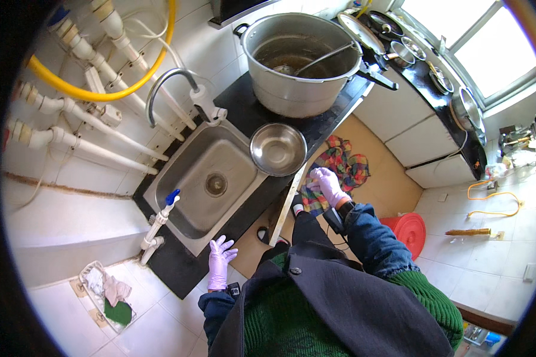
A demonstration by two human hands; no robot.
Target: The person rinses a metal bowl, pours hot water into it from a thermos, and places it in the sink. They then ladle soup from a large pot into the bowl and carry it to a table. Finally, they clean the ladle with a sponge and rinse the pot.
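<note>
Both of my hands wear thin lilac gloves. My left hand [222, 263] is at the front edge of the black counter [172, 267], near the sink's lower corner, fingers spread and holding nothing. My right hand [329, 185] hangs past the counter's front edge, above the floor, with its fingers loosely bent; I see nothing in it, but its palm is hidden. A shallow stainless steel bowl [278, 149] rests over the right rim of the steel sink [196, 174], its inside bare. Behind it stands a large aluminium pressure cooker pot [297, 91], lidless, with a ladle [324, 59] leaning inside and brownish residue.
A curved faucet [172, 73] rises behind the sink; a blue-handled tap [173, 196] stands at its left end. Checked cloth [339, 163] lies on the floor below my right hand. A red lidded bucket [408, 234] stands at right. Pans and lids line the counter [429, 87] by the window.
</note>
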